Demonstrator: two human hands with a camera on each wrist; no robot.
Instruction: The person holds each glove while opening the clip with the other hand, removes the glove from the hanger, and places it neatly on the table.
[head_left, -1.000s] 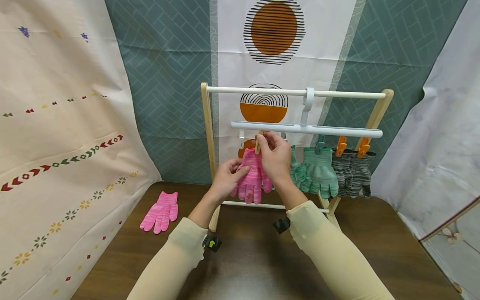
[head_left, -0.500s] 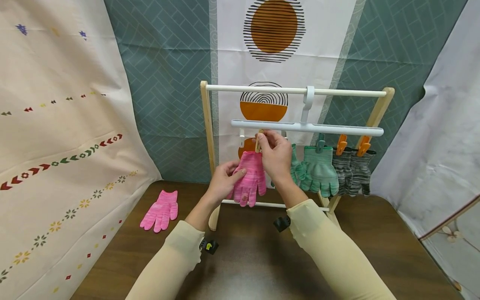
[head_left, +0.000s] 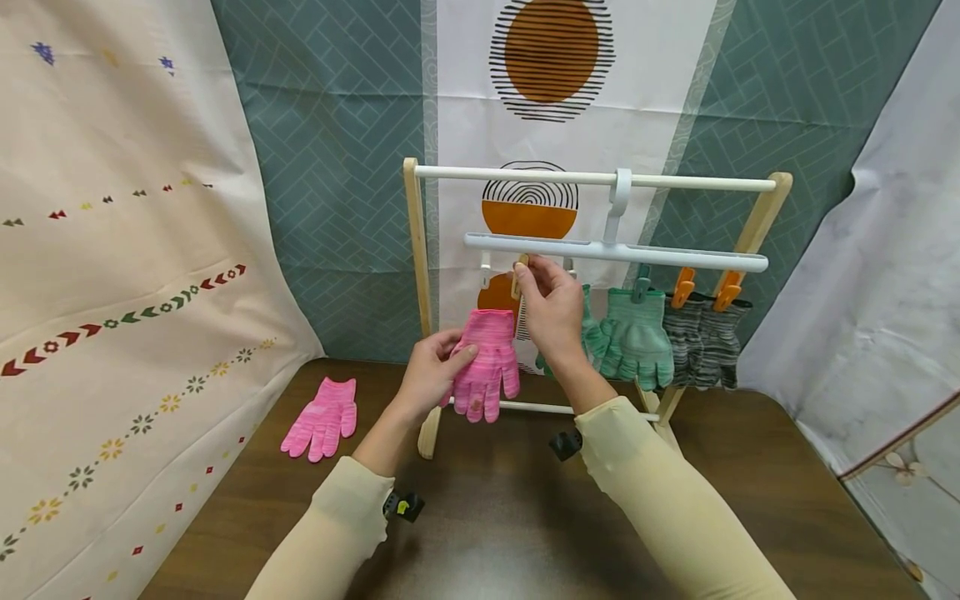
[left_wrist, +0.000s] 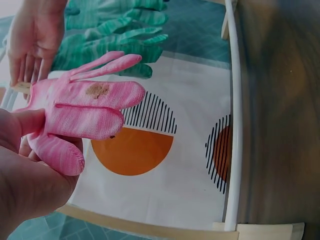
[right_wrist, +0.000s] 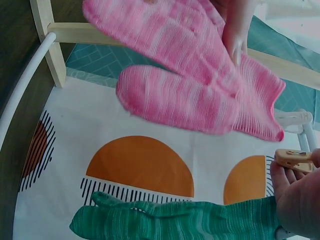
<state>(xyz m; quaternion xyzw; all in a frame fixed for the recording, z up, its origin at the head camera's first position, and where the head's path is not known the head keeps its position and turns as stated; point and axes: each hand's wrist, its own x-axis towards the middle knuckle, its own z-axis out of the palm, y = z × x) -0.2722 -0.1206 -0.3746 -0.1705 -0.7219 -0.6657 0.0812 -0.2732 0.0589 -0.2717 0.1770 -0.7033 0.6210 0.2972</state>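
Observation:
My left hand (head_left: 431,379) holds a pink knit glove (head_left: 487,362) by its edge, thumb on top, with the cuff up and the fingers hanging down. In the left wrist view, a brown stain shows on one finger of the pink glove (left_wrist: 90,107). My right hand (head_left: 553,321) pinches a tan clothespin (head_left: 517,279) right below the pale blue hanger (head_left: 540,246). The cuff sits below and left of this clothespin, apart from it. In the right wrist view, nothing shows in the mouth of the clothespin (right_wrist: 294,159). A second pink glove (head_left: 322,419) lies flat on the table.
Green gloves (head_left: 637,342) hang from the hanger, one under a teal clip (head_left: 641,283). Grey-black gloves (head_left: 720,342) hang at its right end from orange clips (head_left: 683,288). A white clip (head_left: 485,271) hangs at the left. The wooden rack (head_left: 417,242) stands on the brown table (head_left: 480,533).
The pink glove has come away from the tan clothespin and moved down and left with my left hand. My right hand has stayed at the clothespin.

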